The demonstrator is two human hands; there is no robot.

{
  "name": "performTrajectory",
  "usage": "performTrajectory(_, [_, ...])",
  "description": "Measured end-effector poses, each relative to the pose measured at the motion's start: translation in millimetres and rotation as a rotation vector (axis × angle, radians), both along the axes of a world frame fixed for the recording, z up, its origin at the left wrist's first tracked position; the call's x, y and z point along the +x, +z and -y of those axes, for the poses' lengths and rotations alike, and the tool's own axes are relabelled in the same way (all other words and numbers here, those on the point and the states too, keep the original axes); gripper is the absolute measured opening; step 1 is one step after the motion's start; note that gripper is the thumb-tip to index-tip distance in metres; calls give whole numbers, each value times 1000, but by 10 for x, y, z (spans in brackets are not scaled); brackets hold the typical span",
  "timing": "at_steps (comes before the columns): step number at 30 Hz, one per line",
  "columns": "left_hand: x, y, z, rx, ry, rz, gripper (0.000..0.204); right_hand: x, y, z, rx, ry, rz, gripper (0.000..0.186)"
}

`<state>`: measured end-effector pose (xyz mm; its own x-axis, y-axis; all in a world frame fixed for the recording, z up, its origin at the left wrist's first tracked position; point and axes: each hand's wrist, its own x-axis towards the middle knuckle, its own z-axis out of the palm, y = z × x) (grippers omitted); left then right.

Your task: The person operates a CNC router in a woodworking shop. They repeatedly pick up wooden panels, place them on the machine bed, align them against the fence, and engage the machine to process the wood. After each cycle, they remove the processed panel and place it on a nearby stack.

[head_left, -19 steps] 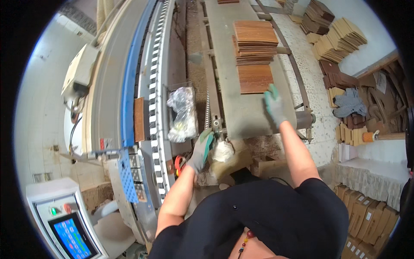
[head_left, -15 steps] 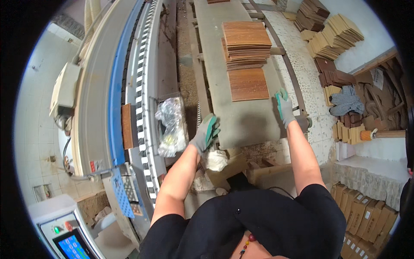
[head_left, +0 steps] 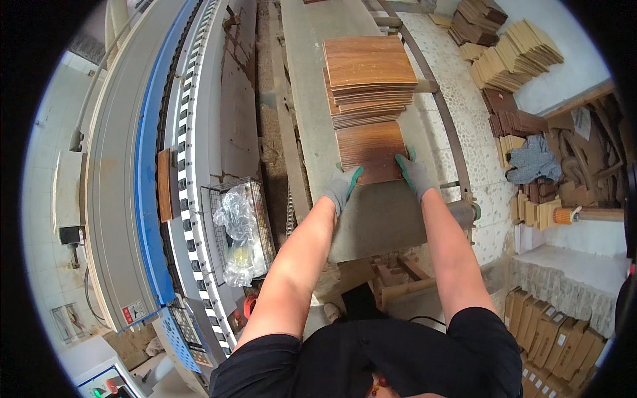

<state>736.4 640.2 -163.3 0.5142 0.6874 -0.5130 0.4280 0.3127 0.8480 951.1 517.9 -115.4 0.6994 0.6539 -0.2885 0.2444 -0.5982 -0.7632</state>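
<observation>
A brown wood-grain panel [head_left: 370, 147] lies at the near end of a stack of similar panels [head_left: 369, 61] on a grey-green conveyor belt [head_left: 391, 215]. My left hand [head_left: 343, 186], in a grey and green glove, is closed at the panel's near left corner, thumb along the edge. At the near right edge, my right hand [head_left: 416, 174], gloved alike, grips the panel from the other side. The panel's far end tucks against the stack. Fingers beneath its edges are hidden.
Left of the belt runs a long grey and blue machine [head_left: 126, 166], with a wire basket [head_left: 262, 222] holding clear plastic beside it. A metal rail [head_left: 446, 119] borders the belt's right. Stacked boards [head_left: 517, 53] and cardboard boxes [head_left: 554, 335] line the right wall.
Both hands have moved forward and inward from beside the belt and closed on the near panel's sides. The view has shifted slightly with my head.
</observation>
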Motion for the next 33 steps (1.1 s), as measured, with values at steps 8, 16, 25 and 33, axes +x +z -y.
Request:
performTrajectory(8, [-560, 216, 674, -398, 250, 56, 62, -489, 94, 811, 241, -14, -391, 52])
performTrajectory(16, [-1414, 1015, 1521, -710, 376, 357, 40, -1294, 214, 1659, 467, -142, -974, 40])
performTrajectory(25, [-3164, 2320, 2608, -166, 550, 691, 57, -2697, 1488, 1831, 378, 476, -826, 63])
performTrajectory(33, [-4764, 2685, 4358, -135, 1064, 1054, 63, -4480, 1913, 2068, 249, 941, -1149, 70])
